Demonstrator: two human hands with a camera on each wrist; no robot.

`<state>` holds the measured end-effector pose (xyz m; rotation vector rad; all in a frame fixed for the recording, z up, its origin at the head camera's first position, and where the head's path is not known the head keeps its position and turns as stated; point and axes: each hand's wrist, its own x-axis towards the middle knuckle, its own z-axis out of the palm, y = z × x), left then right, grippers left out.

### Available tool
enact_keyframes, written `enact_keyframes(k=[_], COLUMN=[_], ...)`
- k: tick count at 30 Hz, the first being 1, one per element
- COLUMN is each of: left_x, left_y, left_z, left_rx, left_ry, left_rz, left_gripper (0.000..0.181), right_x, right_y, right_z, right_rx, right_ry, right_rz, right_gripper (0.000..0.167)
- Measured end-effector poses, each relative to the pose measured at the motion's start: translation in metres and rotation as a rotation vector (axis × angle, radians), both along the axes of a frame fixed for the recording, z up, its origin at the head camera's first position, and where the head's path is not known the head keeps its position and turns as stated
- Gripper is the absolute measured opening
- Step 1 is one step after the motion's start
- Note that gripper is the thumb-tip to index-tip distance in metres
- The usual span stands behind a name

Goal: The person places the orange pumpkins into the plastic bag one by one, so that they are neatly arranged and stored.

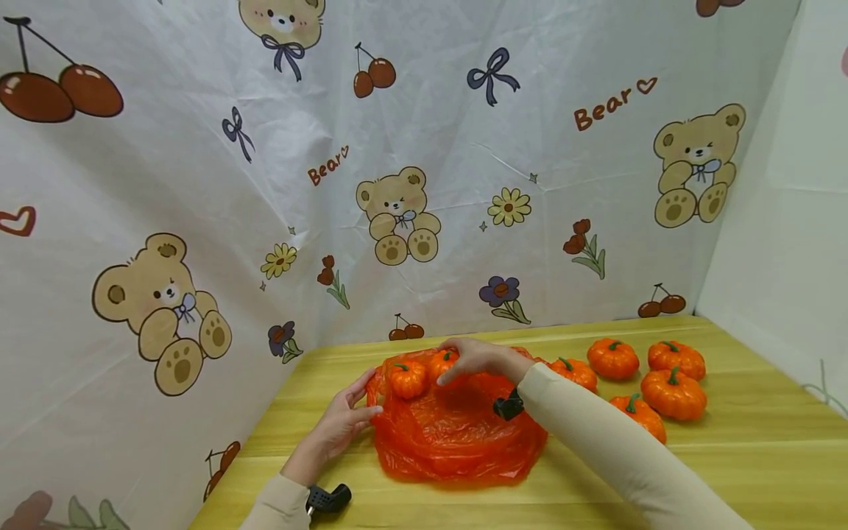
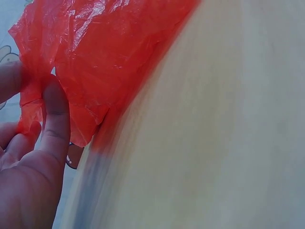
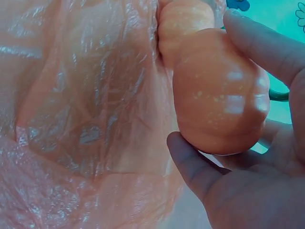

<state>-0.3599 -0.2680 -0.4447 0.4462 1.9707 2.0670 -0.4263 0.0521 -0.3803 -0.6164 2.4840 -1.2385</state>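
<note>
"Why does the left hand (image 1: 339, 421) pinch that thin red plastic bag (image 1: 457, 456), lower centre?"
"Perhaps to spread it; the right hand (image 1: 482, 358) grips a glossy orange pumpkin (image 3: 217, 95) near its upper edge."

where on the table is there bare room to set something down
The table is bare at front right, bordered by the right sleeve and five loose pumpkins; a smaller patch lies before the red bag, between right sleeve and left sleeve. Crowded: right of the bag, among the pumpkins.
</note>
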Motion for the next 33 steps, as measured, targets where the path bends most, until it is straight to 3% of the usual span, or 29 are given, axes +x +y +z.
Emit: enact_keyframes(k=[15,33], left_x=[0.002,0.0], left_y=[0.0,-0.001], left_z=[0.001,-0.001], left_rx=[0.009,0.019], left_ry=[0.002,0.006], left_rz=[-0.002,-0.012], left_gripper=[0.09,0.09], right_x=[-0.005,0.004], right_y=[-0.001,-0.006], right_z=[-0.011,-0.016], right_rx=[-0.025,0.0], right_ry=[-0.07,-0.013], right_rz=[-0.06,-0.15], right_gripper=[0.086,0.086])
